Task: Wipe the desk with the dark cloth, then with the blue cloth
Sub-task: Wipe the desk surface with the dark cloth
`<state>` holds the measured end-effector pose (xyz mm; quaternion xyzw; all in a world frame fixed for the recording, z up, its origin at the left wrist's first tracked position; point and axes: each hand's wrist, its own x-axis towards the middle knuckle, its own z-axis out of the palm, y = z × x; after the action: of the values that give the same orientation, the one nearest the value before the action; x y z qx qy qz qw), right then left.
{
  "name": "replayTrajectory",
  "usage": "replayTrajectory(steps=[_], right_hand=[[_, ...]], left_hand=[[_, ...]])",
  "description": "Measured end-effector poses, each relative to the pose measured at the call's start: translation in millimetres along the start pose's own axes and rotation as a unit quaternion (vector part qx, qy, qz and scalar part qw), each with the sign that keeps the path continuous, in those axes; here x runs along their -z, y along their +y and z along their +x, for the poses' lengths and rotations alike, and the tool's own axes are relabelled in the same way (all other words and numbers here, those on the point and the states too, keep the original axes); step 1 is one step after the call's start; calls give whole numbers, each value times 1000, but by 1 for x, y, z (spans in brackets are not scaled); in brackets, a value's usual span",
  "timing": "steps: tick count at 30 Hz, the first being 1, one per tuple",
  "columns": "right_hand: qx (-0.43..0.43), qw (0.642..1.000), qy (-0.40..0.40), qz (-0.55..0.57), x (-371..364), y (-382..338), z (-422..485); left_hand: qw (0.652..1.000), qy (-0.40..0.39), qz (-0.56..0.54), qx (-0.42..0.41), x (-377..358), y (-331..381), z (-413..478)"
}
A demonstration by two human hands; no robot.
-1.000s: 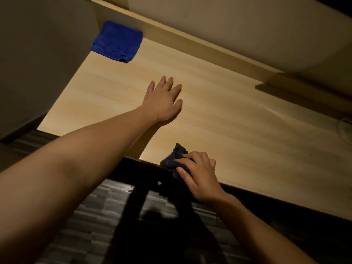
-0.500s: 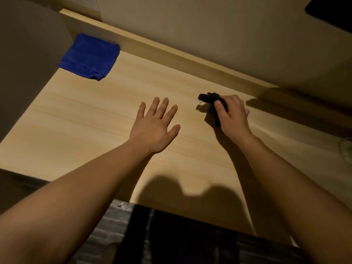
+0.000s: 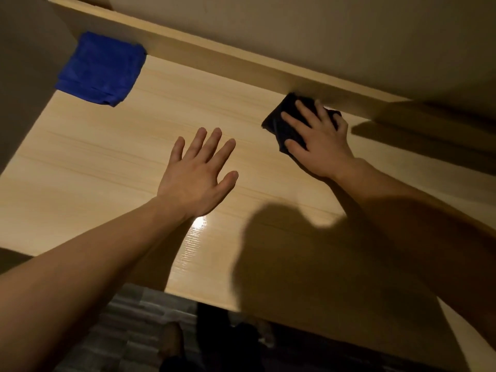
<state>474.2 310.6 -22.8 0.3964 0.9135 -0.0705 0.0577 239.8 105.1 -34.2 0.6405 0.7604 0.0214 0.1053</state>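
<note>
Cloth (image 3: pixel 277 125) flat under R hand (image 3: pixel 322 149)

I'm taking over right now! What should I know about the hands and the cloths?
Left hand: open, fingers spread, over the middle of the desk, holding nothing.
Right hand: presses the dark cloth flat at the back of the desk.
Blue cloth: folded in the back left corner, untouched.
Done: dark-cloth wiping under way; how much is covered cannot be told.
To do: finish it, then wipe with the blue cloth.

Likely a home room (dimly lit): pale wooden desk (image 3: pixel 107 162) set against plain walls (image 3: pixel 322 36).
</note>
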Motion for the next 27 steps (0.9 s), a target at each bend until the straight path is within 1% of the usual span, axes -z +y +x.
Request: replayTrajectory(steps=[5, 14, 19, 27], right_hand=[[0, 1000, -4, 17, -4, -15, -27], [-1, 999, 4, 35, -22, -63, -102], [3, 998, 23, 56, -34, -94, -153], [-22, 997, 15, 73, -50, -139, -218]], left_hand=[[1000, -7, -1, -1, 2, 1, 0], [1000, -11, 0, -8, 3, 0, 0], [1000, -10, 1, -18, 5, 1, -1], [999, -18, 2, -34, 7, -1, -2]])
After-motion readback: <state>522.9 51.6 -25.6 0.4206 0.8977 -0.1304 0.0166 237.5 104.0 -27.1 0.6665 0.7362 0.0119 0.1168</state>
